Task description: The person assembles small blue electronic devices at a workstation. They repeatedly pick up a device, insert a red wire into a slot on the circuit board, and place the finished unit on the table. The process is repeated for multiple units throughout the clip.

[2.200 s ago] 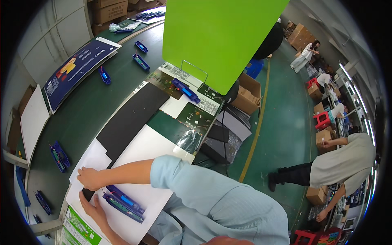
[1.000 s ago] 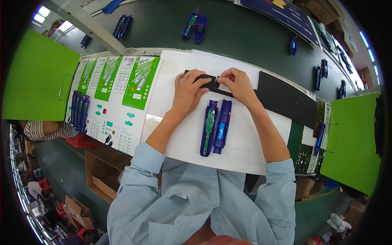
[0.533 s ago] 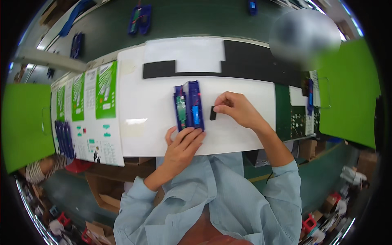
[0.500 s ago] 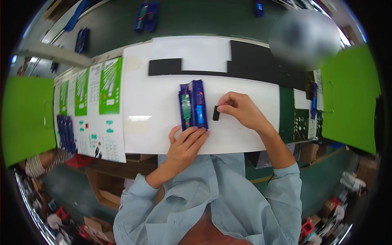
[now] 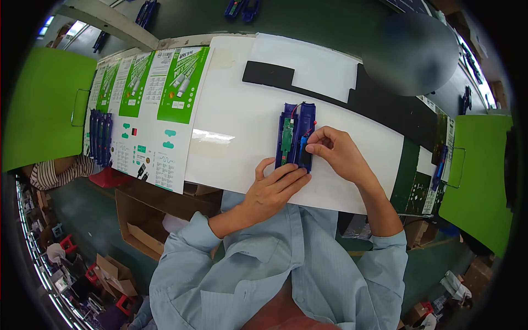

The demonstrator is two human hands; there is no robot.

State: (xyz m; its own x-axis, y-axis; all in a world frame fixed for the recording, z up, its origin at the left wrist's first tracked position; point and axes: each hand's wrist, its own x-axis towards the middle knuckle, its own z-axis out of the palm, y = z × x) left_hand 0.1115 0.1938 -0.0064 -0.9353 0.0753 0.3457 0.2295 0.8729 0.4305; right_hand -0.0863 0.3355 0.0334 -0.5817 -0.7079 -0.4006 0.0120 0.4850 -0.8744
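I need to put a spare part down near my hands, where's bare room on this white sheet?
The widest bare patch of the white sheet lies left of the open blue plastic casing, up to the green-and-white printed cards. Another lies right of the right hand, below the black foam strips. Around the casing it is crowded: both the left hand and right hand touch it.

A factory assembly line is shown: a long green workbench [image 5: 341,22], printed instruction sheets [image 5: 165,82], cardboard cartons [image 5: 137,231] stacked below.
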